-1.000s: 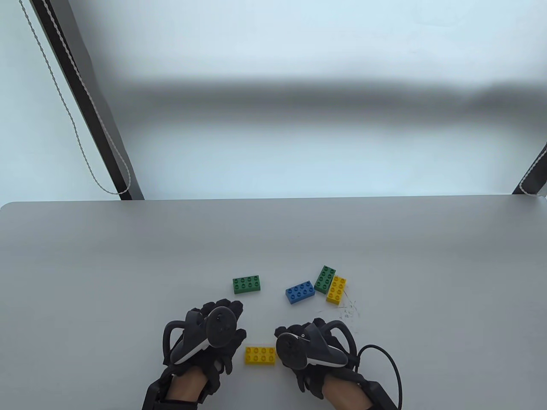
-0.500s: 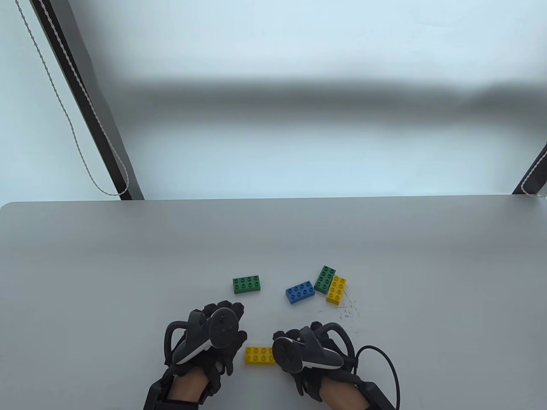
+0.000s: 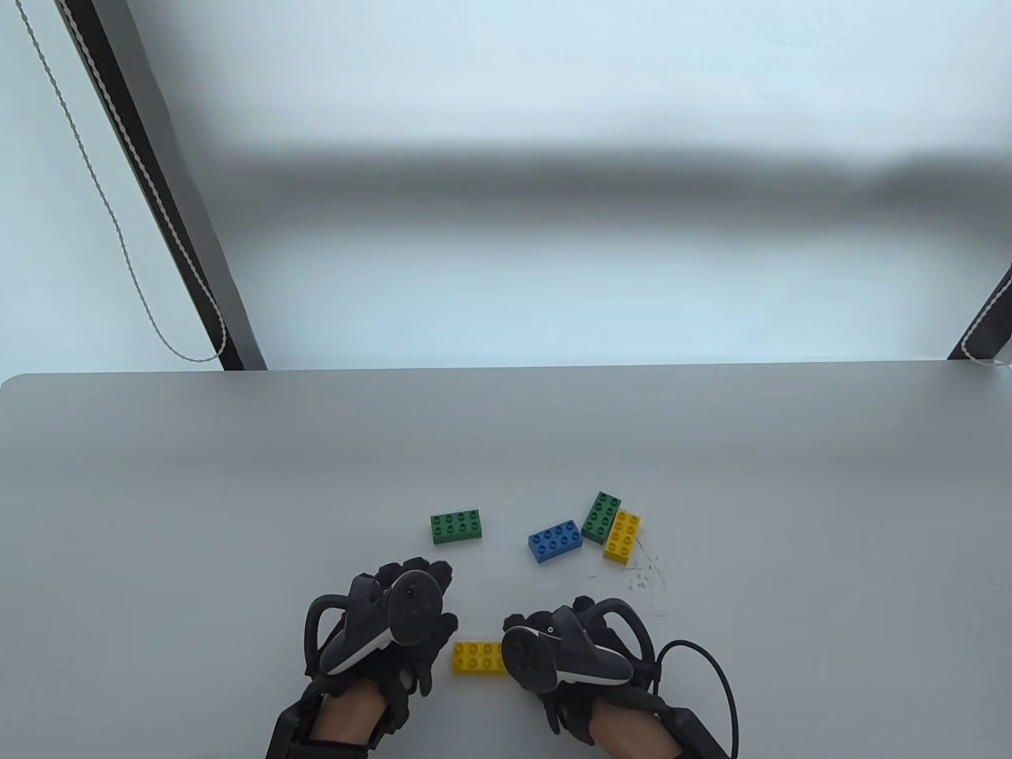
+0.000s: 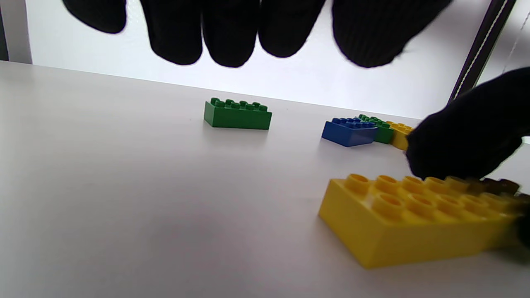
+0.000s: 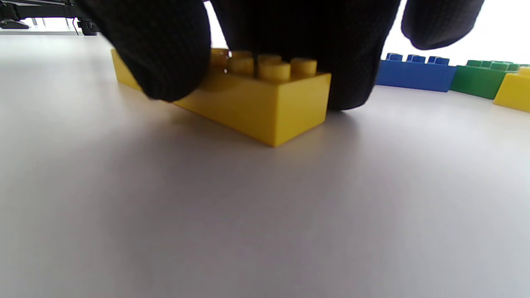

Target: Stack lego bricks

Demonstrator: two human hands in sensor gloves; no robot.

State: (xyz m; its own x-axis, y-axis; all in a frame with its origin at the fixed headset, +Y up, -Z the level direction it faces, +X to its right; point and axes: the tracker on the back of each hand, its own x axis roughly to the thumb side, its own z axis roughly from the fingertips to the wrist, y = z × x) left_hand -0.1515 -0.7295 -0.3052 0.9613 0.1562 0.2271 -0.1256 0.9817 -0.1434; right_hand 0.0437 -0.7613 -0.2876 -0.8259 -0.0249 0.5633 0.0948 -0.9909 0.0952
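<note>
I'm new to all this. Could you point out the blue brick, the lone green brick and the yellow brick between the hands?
blue brick (image 3: 555, 541): table view, studded top.
lone green brick (image 3: 456, 526): table view, studded top.
yellow brick between the hands (image 5: 304, 97): right wrist view, bare end face.

Five bumpy bricks lie flat, bumps up. A yellow brick (image 3: 479, 658) lies nearest. A green brick (image 3: 456, 526) sits alone farther back. A blue brick (image 3: 555, 541), another green brick (image 3: 601, 516) and another yellow brick (image 3: 622, 536) huddle together.

Nothing readable anywhere here, no text, logos or numbers on the bricks (image 3: 479, 658), the trackers or the tabletop (image 3: 237, 490).
</note>
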